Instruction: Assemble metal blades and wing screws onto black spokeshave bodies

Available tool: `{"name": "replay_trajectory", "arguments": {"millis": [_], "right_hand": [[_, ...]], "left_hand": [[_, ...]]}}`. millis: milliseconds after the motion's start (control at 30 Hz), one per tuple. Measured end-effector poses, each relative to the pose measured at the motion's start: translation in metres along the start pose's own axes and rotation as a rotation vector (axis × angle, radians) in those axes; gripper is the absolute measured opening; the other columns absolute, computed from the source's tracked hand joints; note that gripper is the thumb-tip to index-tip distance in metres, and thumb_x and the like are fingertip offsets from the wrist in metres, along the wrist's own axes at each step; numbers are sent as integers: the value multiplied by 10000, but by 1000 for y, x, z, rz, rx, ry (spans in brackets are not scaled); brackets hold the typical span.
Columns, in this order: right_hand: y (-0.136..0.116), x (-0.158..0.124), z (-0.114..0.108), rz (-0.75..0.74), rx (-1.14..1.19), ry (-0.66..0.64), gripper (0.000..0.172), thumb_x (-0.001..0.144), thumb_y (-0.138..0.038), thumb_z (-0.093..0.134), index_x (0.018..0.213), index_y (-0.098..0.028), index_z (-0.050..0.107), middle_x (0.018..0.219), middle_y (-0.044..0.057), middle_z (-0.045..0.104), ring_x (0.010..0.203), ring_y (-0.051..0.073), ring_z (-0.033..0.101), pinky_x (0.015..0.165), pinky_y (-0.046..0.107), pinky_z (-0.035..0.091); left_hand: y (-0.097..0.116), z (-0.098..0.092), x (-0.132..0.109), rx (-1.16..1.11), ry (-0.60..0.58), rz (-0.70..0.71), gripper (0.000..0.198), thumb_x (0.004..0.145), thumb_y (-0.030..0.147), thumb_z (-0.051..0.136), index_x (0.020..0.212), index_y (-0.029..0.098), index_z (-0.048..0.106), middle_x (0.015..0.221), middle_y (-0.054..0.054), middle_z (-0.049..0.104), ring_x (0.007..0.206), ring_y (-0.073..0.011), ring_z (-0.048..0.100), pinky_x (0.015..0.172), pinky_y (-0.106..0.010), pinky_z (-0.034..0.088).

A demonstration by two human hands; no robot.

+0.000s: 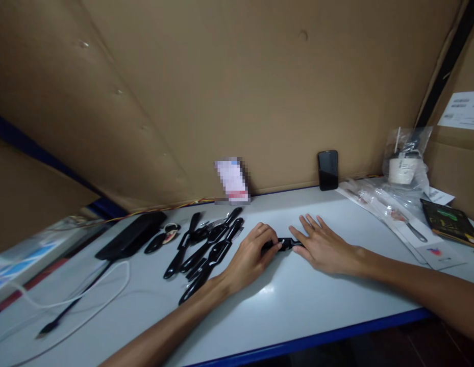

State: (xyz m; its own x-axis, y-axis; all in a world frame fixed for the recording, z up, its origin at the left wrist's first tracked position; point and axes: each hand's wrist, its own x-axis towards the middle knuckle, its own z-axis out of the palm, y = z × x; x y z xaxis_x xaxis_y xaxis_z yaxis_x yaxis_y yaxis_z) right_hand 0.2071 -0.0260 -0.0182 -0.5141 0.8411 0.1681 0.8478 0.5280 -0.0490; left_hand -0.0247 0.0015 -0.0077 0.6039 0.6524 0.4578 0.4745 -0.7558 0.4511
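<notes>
A black two-handled spokeshave point(285, 244) lies across the table between my hands. The fingers of my left hand point(258, 248) are closed around its left end and hide most of that handle. On the other side, my right hand point(324, 247) rests palm down with its fingers spread. Its thumb and index finger are at the spokeshave's right end, which is mostly covered. To the left of my left hand, several more black spokeshaves point(217, 250) lie in a loose pile, some overlapping.
A black box-shaped device point(132, 235) with a cable and a small rounded black item point(155, 243) lie left. Phones point(328, 170) point(233, 179) lean on the cardboard wall point(259, 92). Packaged tools point(390, 214), a bagged white cup point(402, 169) and a dark pouch point(449, 221) sit right.
</notes>
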Motion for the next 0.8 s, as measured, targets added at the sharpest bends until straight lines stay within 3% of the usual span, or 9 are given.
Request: {"name": "replay_trajectory", "arguments": {"millis": [300, 400, 533, 633, 800], "right_hand": [[1, 0, 0, -3, -11, -18, 586, 1096, -465, 365, 1579, -141, 439, 1630, 254, 376, 1527, 441, 313, 1207, 637, 316], [3, 0, 1, -14, -20, -14, 598, 1100, -476, 341, 1587, -139, 423, 1631, 255, 374, 1530, 437, 308, 1205, 638, 317], [3, 1, 0, -23, -44, -33, 603, 1101, -468, 339, 1589, -122, 418, 1629, 280, 359, 1525, 453, 307, 1200, 636, 325], [3, 1, 0, -21, -48, -29, 601, 1103, -468, 335, 1584, -121, 426, 1624, 283, 369, 1524, 451, 312, 1199, 637, 324], [4, 1, 3, -21, -54, -12, 603, 1101, -479, 336, 1587, -131, 422, 1622, 261, 391, 1525, 435, 324, 1203, 631, 322]], "left_hand": [[2, -7, 2, -147, -66, 80, 169, 993, 199, 572, 825, 209, 570, 1010, -77, 730, 971, -227, 634, 866, -395, 525], [1, -12, 2, -147, -76, 52, 39, 971, 212, 625, 979, 204, 662, 1010, -73, 729, 958, -226, 650, 875, -394, 534], [0, -18, 3, -164, -152, 97, 232, 968, 162, 603, 1172, 212, 701, 1094, -85, 745, 1028, -237, 648, 904, -404, 539], [-2, -19, 5, -154, -165, 125, 212, 997, 177, 578, 1122, 216, 744, 1049, -88, 761, 996, -236, 653, 887, -397, 542], [-6, -14, 5, -66, -86, 97, 185, 1027, 236, 563, 971, 193, 735, 914, -79, 733, 899, -231, 634, 824, -371, 533]]}}
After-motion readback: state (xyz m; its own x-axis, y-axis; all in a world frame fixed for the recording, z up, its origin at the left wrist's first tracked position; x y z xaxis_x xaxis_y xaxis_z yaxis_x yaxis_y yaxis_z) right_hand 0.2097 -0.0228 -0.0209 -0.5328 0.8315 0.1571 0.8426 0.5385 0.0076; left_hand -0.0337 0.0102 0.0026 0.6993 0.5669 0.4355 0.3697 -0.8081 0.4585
